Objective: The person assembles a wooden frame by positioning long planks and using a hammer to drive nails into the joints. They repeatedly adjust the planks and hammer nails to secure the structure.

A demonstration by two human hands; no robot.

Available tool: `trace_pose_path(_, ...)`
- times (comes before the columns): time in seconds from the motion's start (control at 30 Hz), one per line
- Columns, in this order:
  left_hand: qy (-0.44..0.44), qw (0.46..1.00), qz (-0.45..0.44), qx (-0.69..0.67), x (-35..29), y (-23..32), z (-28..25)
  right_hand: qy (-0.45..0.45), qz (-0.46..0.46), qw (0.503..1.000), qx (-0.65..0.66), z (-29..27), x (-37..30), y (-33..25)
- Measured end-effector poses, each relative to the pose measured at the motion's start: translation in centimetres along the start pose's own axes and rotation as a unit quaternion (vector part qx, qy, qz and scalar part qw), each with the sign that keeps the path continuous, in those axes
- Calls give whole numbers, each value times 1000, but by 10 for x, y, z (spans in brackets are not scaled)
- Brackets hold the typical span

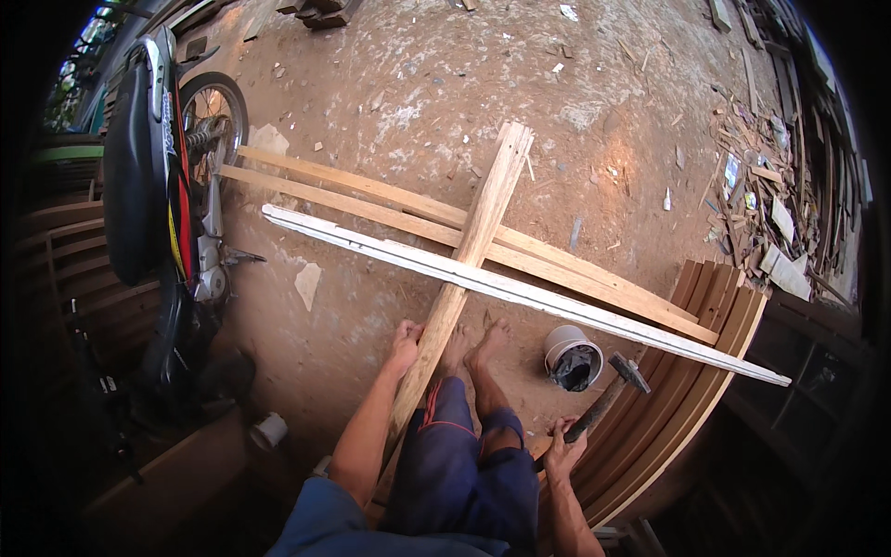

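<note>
Nearest the body, the right hand (pixel 563 452) has its fingers wrapped around the handle of a hammer (pixel 599 407), which slants forward and to the right, its head out beyond the fist and just beside the bucket (pixel 560 342). Farther forward and to the left, the left hand (pixel 404 348) is bent in against the left edge of a thick wooden beam (pixel 442 325); whether it grips the wood or only rests there, I cannot tell. The beam's long axis runs away from the person, from between the left forearm and left thigh, leaning a little right toward its far end. Ahead of both hands, a white strip (pixel 529 294) lies across the top of the beam, its long axis running crosswise, the right end nearer the body than the left. The left hand is the closer one to that crossing; from the right hand it lies forward and left, while the hammer head sits just short of the strip's right half. Beyond, two pale battens (pixel 353 208) pass under the beam, slanting much as the strip does.
</note>
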State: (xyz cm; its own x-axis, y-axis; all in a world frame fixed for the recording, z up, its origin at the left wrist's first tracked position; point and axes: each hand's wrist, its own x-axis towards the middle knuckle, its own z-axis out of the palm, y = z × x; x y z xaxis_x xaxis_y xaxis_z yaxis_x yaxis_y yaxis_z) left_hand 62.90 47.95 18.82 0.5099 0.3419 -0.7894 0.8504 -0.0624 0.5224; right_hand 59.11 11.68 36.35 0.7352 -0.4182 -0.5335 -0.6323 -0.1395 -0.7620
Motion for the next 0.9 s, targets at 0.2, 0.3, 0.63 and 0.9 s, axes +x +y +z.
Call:
trace_pose_path(0.2,-24,999,17,-29,6,-14,-1,15,-20,1000,8,26,18,-7)
trace_pose_path(0.3,-16,999,22,-19,7,-13,-1,25,-74,996,-30,44,35,-22)
trace_pose_path(0.63,114,956,73,-259,10,12,-14,13,-384,879,-283,87,140,-91)
trace_pose_path(0.9,492,833,252,-20,162,129,-262,28,-393,884,-252,91,169,-61)
